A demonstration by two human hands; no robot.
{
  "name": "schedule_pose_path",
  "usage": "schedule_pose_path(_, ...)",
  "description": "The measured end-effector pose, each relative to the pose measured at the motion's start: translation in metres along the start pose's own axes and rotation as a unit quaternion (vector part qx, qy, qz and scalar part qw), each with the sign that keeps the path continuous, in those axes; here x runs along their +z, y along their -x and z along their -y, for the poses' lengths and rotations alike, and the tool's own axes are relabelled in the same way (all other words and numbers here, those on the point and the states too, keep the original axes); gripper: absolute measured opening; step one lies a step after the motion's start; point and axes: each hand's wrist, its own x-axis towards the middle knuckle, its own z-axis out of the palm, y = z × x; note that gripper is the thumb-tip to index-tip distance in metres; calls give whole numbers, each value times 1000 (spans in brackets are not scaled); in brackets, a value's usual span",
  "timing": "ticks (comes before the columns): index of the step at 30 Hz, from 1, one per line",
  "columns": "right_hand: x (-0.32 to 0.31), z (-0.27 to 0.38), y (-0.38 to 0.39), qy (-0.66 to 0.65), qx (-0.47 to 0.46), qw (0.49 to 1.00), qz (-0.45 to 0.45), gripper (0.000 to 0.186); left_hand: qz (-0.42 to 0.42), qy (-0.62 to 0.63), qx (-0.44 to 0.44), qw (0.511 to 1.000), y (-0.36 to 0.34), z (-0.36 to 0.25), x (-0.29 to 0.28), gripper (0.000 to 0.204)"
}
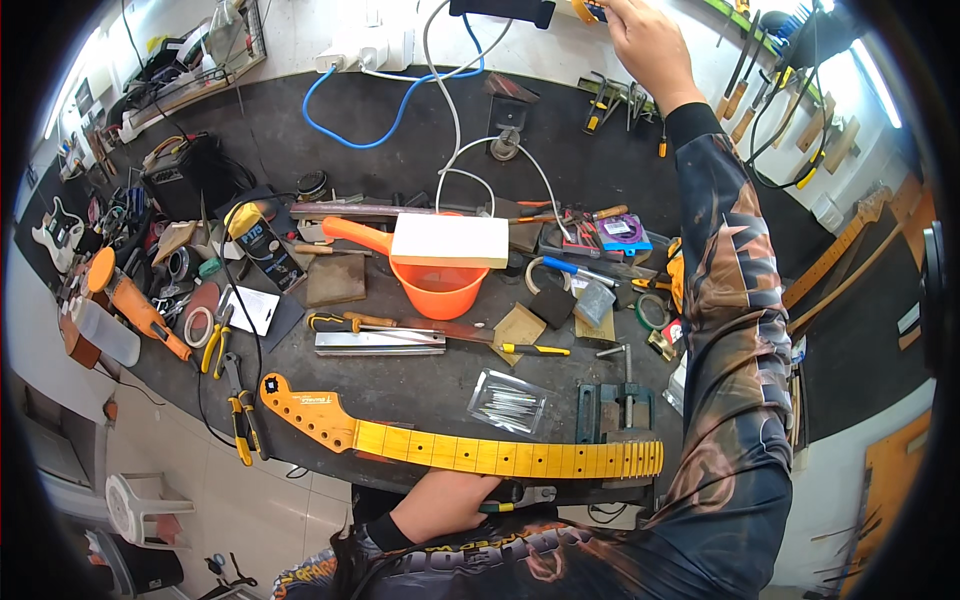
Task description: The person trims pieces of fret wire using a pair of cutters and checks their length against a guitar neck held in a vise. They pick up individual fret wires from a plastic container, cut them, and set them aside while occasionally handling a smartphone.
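My right hand (652,48) is raised to the wall at the top edge, its fingers closed around something partly cut off; orange and blue show beside them. My left hand (445,508) is low at the bench's near edge, just below a maple guitar neck (480,455), its fingers mostly hidden. The neck lies across the bench front, its headstock to the left, and has black dot inlays. Just right of my left hand are green-and-black handled pliers (525,498); whether the hand touches them I cannot tell. Behind the neck lies a clear tray (508,404) of thin metal pieces.
A small vise (618,408) stands at the neck's right end. An orange dipper (436,290) with a white block (450,240) across its top stands mid-bench. Two pliers (240,410) lie at left. A metal bar (380,343) and a yellow knife (536,350) lie between.
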Motion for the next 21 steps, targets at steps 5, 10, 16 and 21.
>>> schedule_pose_path(5,3,1,-4,22,9,999,31,19,19,-6,-5,1000,0,3,3,66)
schedule_pose_path(10,4,3,-14,19,61,997,42,26,12,4,-13,1000,0,0,1,60)
schedule_pose_path(16,9,-4,-22,45,62,995,59,31,16,14,-9,1000,0,3,5,70)
schedule_pose_path(21,13,-6,-25,50,57,994,80,30,17,-2,-4,1000,0,3,2,70)
